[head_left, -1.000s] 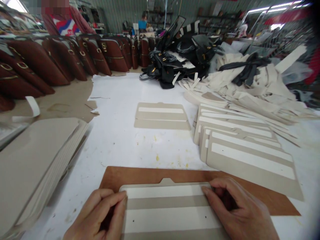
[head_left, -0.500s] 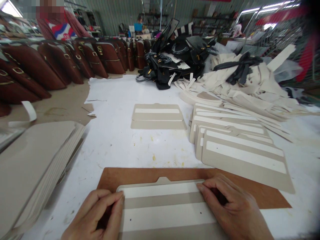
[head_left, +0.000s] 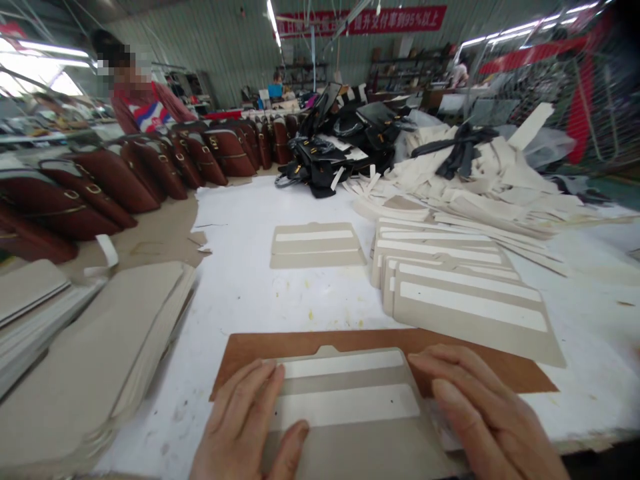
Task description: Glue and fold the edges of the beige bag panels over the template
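Beige, with two white bands across it, the near panel point(head_left: 360, 437) lies on the brown sheet point(head_left: 275, 343), its tab and upper edge just inside the sheet's far edge, perhaps so that one lines up with the other. The left hand point(head_left: 240, 420) has its fingers laid over the panel's left side, thumb apart: a loose, unclenched grip that seems meant to steady it. The right hand point(head_left: 495, 413) is open beside the panel's right edge, fingers reaching toward the corner, pinching nothing that shows; perhaps it guides that side.

On the tabletop point(head_left: 235, 293), the fanned panels point(head_left: 470, 323) overlap with their bands up, probably so that each lifts off easily. A single panel point(head_left: 320, 259) lies apart, and the left stack point(head_left: 115, 340) is within reach of the left hand.

The near panel's lower end runs out of view, and the left hand covers its left edge. Whether the right fingertips touch the corner, I cannot tell. Something pale and glossy under the right hand is too covered to name. Plastic and black straps partly bury the offcuts point(head_left: 500, 163).
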Demonstrator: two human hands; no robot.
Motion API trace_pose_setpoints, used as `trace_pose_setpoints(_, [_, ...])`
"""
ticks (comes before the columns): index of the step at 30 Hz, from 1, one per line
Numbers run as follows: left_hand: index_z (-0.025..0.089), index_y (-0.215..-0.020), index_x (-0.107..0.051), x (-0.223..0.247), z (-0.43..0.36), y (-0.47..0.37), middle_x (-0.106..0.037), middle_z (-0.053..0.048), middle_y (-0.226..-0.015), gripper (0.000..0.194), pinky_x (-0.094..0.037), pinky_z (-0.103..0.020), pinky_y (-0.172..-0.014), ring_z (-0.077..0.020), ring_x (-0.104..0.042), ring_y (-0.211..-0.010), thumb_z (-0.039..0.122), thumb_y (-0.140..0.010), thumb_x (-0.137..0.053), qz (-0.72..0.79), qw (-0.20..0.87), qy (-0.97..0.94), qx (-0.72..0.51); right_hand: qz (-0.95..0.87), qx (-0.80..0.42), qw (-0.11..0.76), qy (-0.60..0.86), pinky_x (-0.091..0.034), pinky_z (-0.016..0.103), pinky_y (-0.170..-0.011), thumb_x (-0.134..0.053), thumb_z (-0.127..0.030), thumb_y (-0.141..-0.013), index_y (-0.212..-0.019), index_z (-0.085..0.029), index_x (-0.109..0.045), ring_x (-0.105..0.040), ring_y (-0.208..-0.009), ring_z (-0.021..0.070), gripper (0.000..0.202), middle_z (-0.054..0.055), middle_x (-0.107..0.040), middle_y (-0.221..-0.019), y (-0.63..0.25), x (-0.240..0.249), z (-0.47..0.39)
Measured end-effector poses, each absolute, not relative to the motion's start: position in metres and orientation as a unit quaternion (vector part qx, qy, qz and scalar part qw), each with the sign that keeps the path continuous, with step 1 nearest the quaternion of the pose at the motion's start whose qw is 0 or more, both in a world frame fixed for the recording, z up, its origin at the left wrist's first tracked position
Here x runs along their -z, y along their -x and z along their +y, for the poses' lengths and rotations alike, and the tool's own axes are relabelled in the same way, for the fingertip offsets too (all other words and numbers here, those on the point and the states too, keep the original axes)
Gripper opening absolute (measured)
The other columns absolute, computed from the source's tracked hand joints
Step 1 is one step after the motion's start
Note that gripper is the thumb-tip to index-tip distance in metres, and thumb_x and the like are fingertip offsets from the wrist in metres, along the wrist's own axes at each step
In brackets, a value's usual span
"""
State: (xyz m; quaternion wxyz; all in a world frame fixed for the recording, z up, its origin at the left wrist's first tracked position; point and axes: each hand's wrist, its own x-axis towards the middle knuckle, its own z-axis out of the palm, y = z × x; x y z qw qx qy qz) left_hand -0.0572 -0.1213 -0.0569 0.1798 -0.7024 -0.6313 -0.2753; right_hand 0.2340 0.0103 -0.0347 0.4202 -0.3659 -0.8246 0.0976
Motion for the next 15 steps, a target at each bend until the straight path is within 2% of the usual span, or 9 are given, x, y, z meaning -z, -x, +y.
trace_pose_setpoints(3, [0.012, -0.136, -0.06, 0.062, -0.11, 0.044, -0.068, -0.015, -0.133, 0.057, -0.057, -0.044, -0.098, -0.0309, -0.062, -0.123, 0.056, -0.1, -0.055, -0.599, 0.225, 0.737, 0.217, -0.897, 0.018, 0.368, 0.244, -0.06, 0.032, -0.086, -0.049, -0.04, -0.108, -0.117, -0.019, -0.074, -0.071, -0.101, 0.021, 0.033, 0.009, -0.075, -0.11, -0.202, 0.039, 0.006])
trace_pose_setpoints(7, [0.012, -0.128, -0.065, 0.066, -0.1, 0.029, -0.074, -0.015, -0.121, 0.067, -0.06, -0.047, -0.085, -0.031, -0.069, -0.106, 0.069, -0.1, -0.045, -0.613, 0.235, 0.726, 0.205, -0.923, 0.083, 0.313, 0.209, -0.053, 0.04, -0.082, -0.041, -0.041, -0.11, -0.119, -0.019, -0.072, -0.068, -0.095, 0.024, 0.038, 0.008, -0.075, -0.108, -0.177, 0.053, 0.011])
trace_pose_setpoints(11, [0.013, -0.125, -0.067, 0.067, -0.101, 0.02, -0.077, -0.011, -0.116, 0.073, -0.063, -0.043, -0.083, -0.0278, -0.072, -0.098, 0.077, -0.096, -0.045, -0.63, 0.214, 0.718, 0.204, -0.919, 0.138, 0.327, 0.172, -0.043, 0.042, -0.081, -0.04, -0.037, -0.11, -0.116, -0.02, -0.073, -0.064, -0.094, 0.0265, 0.038, 0.007, -0.076, -0.106, -0.177, 0.068, 0.017])
trace_pose_setpoints(15, [0.011, -0.126, -0.066, 0.076, -0.104, 0.015, -0.075, -0.013, -0.118, 0.075, -0.064, -0.043, -0.089, -0.0286, -0.072, -0.103, 0.075, -0.099, -0.037, -0.655, 0.192, 0.69, 0.242, -0.917, 0.148, 0.337, 0.153, -0.041, 0.044, -0.08, -0.046, -0.038, -0.106, -0.121, -0.016, -0.072, -0.063, -0.098, 0.03, 0.037, 0.011, -0.075, -0.111, -0.188, 0.087, 0.025])
